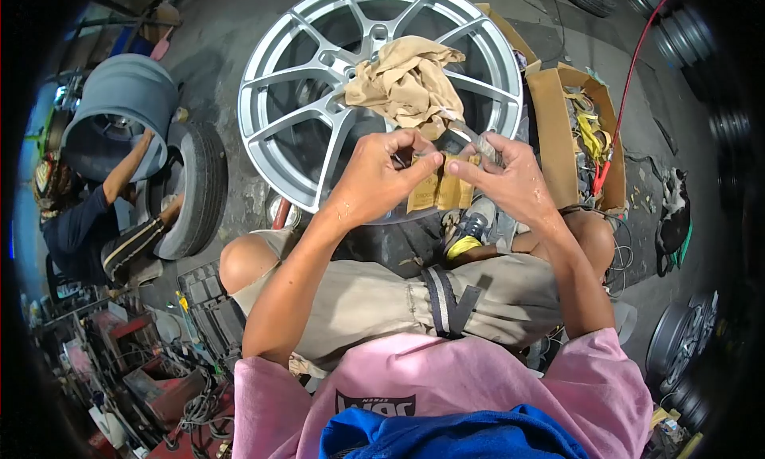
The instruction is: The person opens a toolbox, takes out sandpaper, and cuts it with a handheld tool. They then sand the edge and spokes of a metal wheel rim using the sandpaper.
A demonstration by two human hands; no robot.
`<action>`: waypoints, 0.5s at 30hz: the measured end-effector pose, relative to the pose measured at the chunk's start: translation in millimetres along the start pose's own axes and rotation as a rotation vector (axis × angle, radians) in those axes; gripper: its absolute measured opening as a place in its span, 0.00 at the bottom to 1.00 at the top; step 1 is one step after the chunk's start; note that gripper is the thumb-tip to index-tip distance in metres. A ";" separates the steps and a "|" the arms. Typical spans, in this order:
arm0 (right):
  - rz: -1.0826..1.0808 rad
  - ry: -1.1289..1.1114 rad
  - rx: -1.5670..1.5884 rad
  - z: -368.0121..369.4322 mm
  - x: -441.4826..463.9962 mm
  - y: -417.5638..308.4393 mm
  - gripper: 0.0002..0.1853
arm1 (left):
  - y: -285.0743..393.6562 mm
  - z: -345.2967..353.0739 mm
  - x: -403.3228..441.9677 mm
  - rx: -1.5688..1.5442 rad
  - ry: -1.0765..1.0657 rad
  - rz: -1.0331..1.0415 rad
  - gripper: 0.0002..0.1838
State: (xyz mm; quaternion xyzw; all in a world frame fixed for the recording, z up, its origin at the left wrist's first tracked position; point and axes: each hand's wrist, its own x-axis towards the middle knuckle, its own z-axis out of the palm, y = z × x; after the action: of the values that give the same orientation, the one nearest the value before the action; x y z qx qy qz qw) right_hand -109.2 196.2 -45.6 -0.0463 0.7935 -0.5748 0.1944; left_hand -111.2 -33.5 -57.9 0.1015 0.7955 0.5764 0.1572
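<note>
A silver multi-spoke alloy wheel rim [253, 100] lies flat in front of my knees. On its spokes rests a crumpled beige cloth [410, 80]. Over the rim's near edge, my left hand [386, 174] is closed, with thumb and fingertips pinching a yellowish-brown piece of sandpaper [430, 194] that has printed lettering on its back. My right hand [510, 180] pinches the other side of the same sheet. A greyish strip [480, 145] shows at my right fingers; its kind is unclear. Both hands look wet.
A cardboard box [554, 136] with yellow and mixed items stands right of the rim, beside a red hose [620, 108]. A cat [676, 212] lies farther right. At left, another person [88, 220] handles a grey wheel barrel [119, 92] near a tire [195, 192]. Tools clutter lower left.
</note>
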 end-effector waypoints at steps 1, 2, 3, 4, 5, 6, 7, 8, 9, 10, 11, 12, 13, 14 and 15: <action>0.012 -0.028 -0.029 -2.9 -2.1 3.7 0.17 | 2.1 4.4 -0.2 0.026 -0.006 0.010 0.09; 0.014 -0.021 -0.030 -4.0 -5.4 5.9 0.17 | 3.6 9.0 -0.5 0.025 -0.012 0.013 0.09; -0.043 -0.041 0.011 -4.1 -9.5 7.8 0.17 | 4.7 13.5 -0.8 0.036 -0.038 -0.005 0.09; -0.100 -0.063 0.052 -4.3 -12.7 10.4 0.18 | 5.9 17.4 -0.7 0.048 -0.063 -0.025 0.09; -0.067 -0.078 0.055 -6.1 -15.0 14.9 0.17 | 10.0 20.2 0.0 0.071 -0.081 -0.030 0.09; -0.063 -0.074 0.057 -9.7 -16.4 18.5 0.17 | 7.6 24.3 0.8 0.070 -0.086 -0.031 0.09; -0.025 -0.090 -0.019 -13.5 -18.3 22.1 0.16 | 3.3 28.8 1.2 0.015 -0.111 -0.064 0.10; 0.012 -0.107 -0.095 -16.0 -19.9 24.6 0.14 | 1.0 32.4 1.7 -0.040 -0.135 -0.096 0.10; 0.016 -0.103 -0.092 -17.2 -21.9 23.7 0.14 | 3.0 34.3 2.1 -0.059 -0.182 -0.143 0.10; -0.032 -0.078 -0.092 -18.1 -24.7 20.1 0.12 | -1.0 37.3 4.0 -0.058 -0.187 -0.144 0.10; -0.083 -0.055 -0.094 -18.9 -26.6 18.2 0.11 | -8.8 41.2 6.0 -0.109 -0.199 -0.149 0.10; -0.084 -0.055 -0.093 -19.4 -27.2 20.2 0.11 | -12.4 43.6 7.9 -0.160 -0.208 -0.153 0.10; -0.172 -0.005 -0.153 -20.2 -27.5 22.8 0.10 | -14.1 44.8 9.6 -0.159 -0.206 -0.154 0.10; -0.260 0.045 -0.212 -21.3 -28.0 24.5 0.09 | -14.3 45.3 11.8 -0.281 -0.208 -0.172 0.10; -0.263 0.044 -0.211 -22.5 -29.3 25.5 0.09 | -14.7 45.2 14.1 -0.401 -0.210 -0.189 0.10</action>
State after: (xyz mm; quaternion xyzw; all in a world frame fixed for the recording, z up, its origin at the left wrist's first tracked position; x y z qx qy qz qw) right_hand -86.5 233.5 -55.9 -0.1574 0.8405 -0.5098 0.0942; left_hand -107.4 6.7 -86.7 0.0527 0.6506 0.6916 0.3093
